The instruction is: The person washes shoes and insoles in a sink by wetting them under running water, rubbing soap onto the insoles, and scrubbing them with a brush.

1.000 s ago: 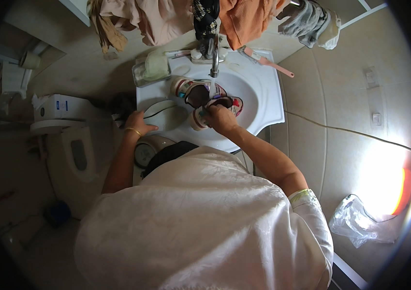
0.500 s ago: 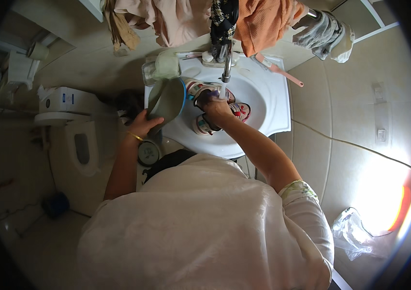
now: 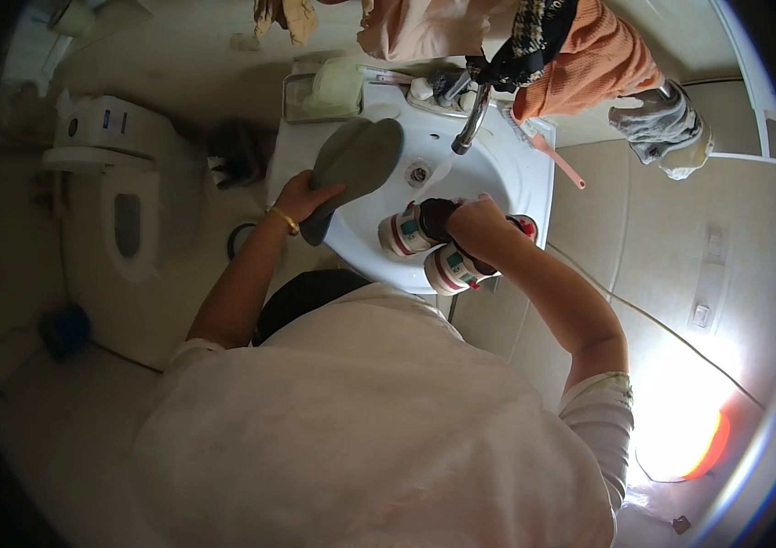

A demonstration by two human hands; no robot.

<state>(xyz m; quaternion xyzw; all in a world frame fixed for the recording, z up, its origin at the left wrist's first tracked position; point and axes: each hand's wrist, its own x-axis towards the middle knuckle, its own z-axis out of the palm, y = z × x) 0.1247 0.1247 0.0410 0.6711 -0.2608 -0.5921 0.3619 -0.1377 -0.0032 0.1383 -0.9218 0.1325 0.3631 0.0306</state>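
Observation:
My left hand (image 3: pixel 304 203) is closed on grey-green insoles (image 3: pixel 361 160), which overlap and tilt over the left side of the white washbasin (image 3: pixel 531 137). My right hand (image 3: pixel 479 224) grips a pair of shoes (image 3: pixel 403 235) at their openings and carries them over the basin's near edge. The shoes are off-white with red, green and dark trim. Above the bowl, the metal faucet (image 3: pixel 470 132) runs a stream of water (image 3: pixel 434 178) past the drain. My right fingertips are partly hidden by the hand and shoes.
A pink-handled brush (image 3: pixel 557 163) lies on the basin's right rim. In the back left corner sits a clear soap box with a pale green cloth (image 3: pixel 333 87). Clothes, including an orange towel (image 3: pixel 580 64), hang above. A toilet (image 3: pixel 128 215) stands to the left, a bright lamp (image 3: pixel 689 443) at lower right.
My right hand has lifted the shoes from under the faucet toward me and to the right. The insoles have turned, their broad faces showing more. The view has shifted too.

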